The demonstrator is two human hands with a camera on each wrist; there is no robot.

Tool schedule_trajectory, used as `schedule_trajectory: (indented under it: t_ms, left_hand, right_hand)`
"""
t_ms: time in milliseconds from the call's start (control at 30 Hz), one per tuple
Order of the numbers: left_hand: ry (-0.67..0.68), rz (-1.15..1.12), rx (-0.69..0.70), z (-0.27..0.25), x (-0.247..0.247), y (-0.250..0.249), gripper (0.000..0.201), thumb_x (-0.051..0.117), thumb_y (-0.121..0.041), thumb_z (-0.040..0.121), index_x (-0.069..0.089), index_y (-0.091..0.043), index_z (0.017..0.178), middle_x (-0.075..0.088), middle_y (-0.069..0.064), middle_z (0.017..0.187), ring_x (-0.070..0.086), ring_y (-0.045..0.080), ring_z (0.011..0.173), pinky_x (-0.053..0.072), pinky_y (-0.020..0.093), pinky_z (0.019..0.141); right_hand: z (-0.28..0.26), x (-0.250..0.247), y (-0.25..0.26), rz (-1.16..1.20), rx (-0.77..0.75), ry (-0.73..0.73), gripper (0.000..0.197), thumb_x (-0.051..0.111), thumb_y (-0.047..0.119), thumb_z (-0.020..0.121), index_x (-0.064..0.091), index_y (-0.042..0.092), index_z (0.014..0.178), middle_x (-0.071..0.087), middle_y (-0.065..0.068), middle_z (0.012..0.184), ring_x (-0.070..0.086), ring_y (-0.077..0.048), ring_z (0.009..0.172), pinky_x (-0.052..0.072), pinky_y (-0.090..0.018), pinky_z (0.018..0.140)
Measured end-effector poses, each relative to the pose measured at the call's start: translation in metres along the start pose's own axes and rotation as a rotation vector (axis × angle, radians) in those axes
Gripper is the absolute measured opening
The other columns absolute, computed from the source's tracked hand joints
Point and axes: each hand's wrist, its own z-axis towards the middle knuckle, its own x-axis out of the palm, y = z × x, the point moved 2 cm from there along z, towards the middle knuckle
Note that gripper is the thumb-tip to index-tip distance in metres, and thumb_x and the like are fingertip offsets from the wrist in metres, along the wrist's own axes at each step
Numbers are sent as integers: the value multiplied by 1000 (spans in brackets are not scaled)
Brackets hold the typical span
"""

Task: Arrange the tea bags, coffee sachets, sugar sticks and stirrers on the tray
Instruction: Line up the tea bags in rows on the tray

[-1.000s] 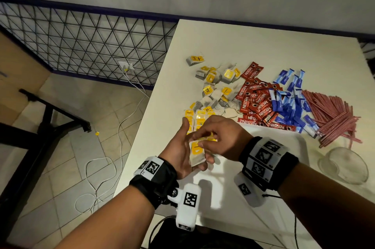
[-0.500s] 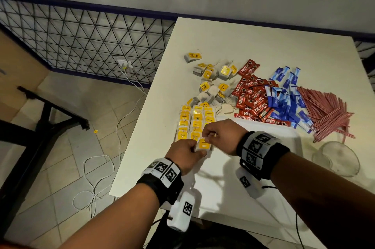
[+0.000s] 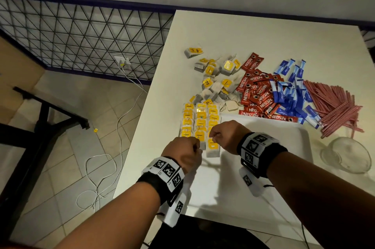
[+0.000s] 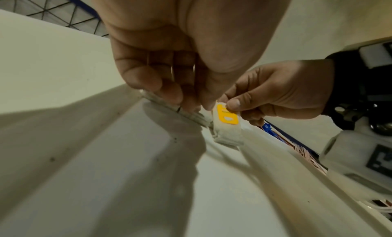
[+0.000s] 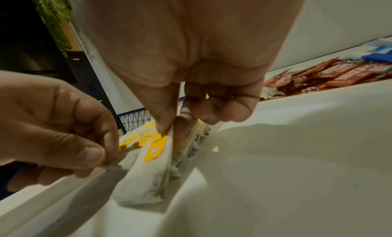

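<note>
Tea bags (image 3: 199,122) lie left on the tray (image 3: 284,133); sachets (image 3: 257,94), stirrers (image 3: 334,106) behind it.

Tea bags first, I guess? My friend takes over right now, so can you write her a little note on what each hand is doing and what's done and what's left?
Left hand: pinching a tea bag at the near end of the laid rows.
Right hand: pinching the tea bag being set at the end of the right row.
Done: three rows of tea bags lie along the left edge of the white tray.
Left: the loose tea bags, red coffee sachets, blue sugar sticks and pink stirrers are heaped on the table behind the tray.
</note>
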Motion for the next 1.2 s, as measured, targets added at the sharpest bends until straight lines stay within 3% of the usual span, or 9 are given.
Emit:
schedule_trajectory:
  t_ms: [267,433,567,667,767,900,967,1067,1200]
  left_hand:
    - [-74,53,86,9,-32,-20,19,51,-27,93,65,-15,97,69,7,101,58,27,92,42,27,75]
    - [-186,163,168,74,-76,-36,26,52,-26,95,65,-13,113,64,14,111,58,34,106,45,35,86]
    - [-139,271,138,133,-86,-52,40,59,-41,89,61,-10,115,59,15,116,56,32,110,42,32,83]
    - [-53,277,21,163,-76,-59,51,64,-64,73,69,-18,95,67,6,105,63,27,102,45,27,76]
    - [-34,345,28,173,-70,-69,33,63,-47,84,63,-15,92,66,9,111,62,29,104,49,31,80]
    - [-21,364,34,190,-72,-70,18,57,-21,93,64,-10,104,64,13,115,61,30,108,49,32,83]
    - [-5,346,40,197,-76,-68,17,59,-23,90,67,-12,100,67,10,111,63,29,105,46,29,77]
    - [-7,270,29,201,-90,-64,21,63,-29,87,71,-15,100,67,7,108,63,26,105,46,26,79]
    - [-164,-22,-48,192,-114,-45,16,70,-31,84,65,-18,93,66,2,99,61,21,94,43,23,74]
  right_hand:
    - [-1,0,-4,88,-3,-184,4,56,21,87,60,21,87,58,1,90,55,-19,86,44,-28,74]
    - [4,-25,-18,167,-86,-398,4,63,17,82,63,13,81,57,-4,80,54,-23,79,40,-30,69]
    - [11,-35,-33,152,-46,-434,4,62,15,84,65,12,82,61,-7,85,52,-20,80,41,-29,72]
    - [13,-37,-41,152,-21,-398,6,59,19,86,63,18,83,63,-5,89,56,-19,84,48,-34,79]
    - [13,-39,-49,141,1,-370,9,58,21,86,62,26,79,64,0,90,58,-15,85,49,-34,82]
    - [10,-42,-61,139,31,-330,13,57,27,88,57,33,77,62,7,93,57,-9,87,50,-32,83]
    - [7,-43,-64,141,51,-330,8,57,28,89,59,31,82,60,7,93,56,-10,89,48,-29,83]
    - [4,-45,-66,150,45,-358,6,59,25,90,64,21,92,58,6,93,53,-12,89,43,-25,79]
    - [7,-54,-66,127,-5,-365,4,59,24,90,60,24,86,52,8,87,50,-9,82,33,-19,68]
